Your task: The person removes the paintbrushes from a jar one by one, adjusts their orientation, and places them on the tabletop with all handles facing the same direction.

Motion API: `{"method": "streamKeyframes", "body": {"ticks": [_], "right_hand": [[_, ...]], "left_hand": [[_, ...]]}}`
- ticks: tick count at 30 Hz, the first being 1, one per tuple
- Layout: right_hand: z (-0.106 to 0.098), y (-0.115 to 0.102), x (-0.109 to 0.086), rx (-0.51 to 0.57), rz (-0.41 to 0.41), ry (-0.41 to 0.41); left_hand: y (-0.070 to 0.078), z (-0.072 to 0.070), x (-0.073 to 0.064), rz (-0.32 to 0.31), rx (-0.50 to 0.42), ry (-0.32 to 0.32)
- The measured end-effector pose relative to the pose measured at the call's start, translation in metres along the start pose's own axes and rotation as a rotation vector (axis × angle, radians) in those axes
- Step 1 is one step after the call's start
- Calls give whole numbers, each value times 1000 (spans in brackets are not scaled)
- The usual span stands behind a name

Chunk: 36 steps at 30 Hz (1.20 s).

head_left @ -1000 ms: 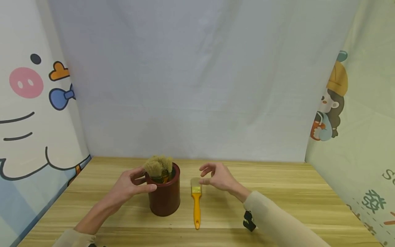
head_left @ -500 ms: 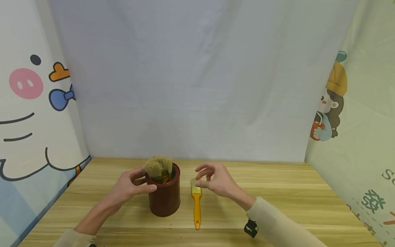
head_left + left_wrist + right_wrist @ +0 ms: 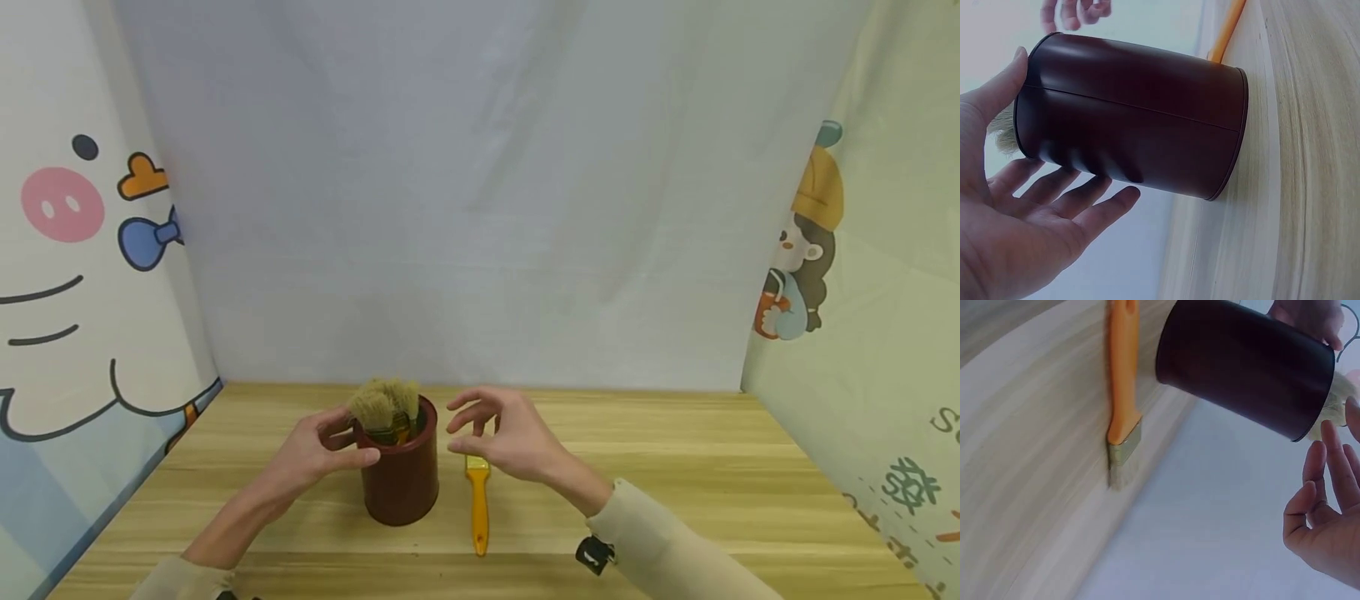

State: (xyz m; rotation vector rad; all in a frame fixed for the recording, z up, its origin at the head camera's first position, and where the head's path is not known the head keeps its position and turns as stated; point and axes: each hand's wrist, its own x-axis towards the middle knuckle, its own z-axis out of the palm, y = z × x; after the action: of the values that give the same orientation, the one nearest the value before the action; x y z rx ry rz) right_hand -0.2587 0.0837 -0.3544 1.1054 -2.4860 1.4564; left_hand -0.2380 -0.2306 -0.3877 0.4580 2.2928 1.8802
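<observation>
A dark red can [image 3: 402, 487] stands upright on the table, and several brushes [image 3: 377, 410] poke out of it, bristles up. My left hand [image 3: 306, 450] holds the can by its upper left side, thumb near the rim in front and fingers round the back. In the left wrist view those fingers [image 3: 1088, 195] spread along the can's wall. Right of the can, a paintbrush [image 3: 478, 508] with a yellow-orange handle lies flat, handle toward me. My right hand [image 3: 517, 437] hovers over its bristle end, fingers loosely bent, holding nothing; the bristles are hidden behind it in the head view.
The wood-grain table [image 3: 675, 483] ends at a hanging grey-white cloth [image 3: 480, 208] behind. Cartoon-printed cloths hang on both sides, one at the left [image 3: 60, 350] and a pale green one at the right [image 3: 870, 375].
My right hand has moved left, from beside the paintbrush to above its bristle end, closer to the can. My left hand, the can and the paintbrush have stayed in place.
</observation>
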Motion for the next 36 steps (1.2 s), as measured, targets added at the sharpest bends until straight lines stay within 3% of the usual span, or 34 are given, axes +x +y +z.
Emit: {"method": "streamKeyframes", "body": {"ticks": [8, 18, 36], "right_hand": [[15, -12, 11, -3, -36, -9], [31, -23, 28, -95, -87, 25], [60, -27, 46, -127, -68, 67]], "left_hand": [[-1, 3, 0, 11, 6, 3], [-3, 3, 1, 10, 11, 5], [-1, 0, -1, 24, 3, 5]]}}
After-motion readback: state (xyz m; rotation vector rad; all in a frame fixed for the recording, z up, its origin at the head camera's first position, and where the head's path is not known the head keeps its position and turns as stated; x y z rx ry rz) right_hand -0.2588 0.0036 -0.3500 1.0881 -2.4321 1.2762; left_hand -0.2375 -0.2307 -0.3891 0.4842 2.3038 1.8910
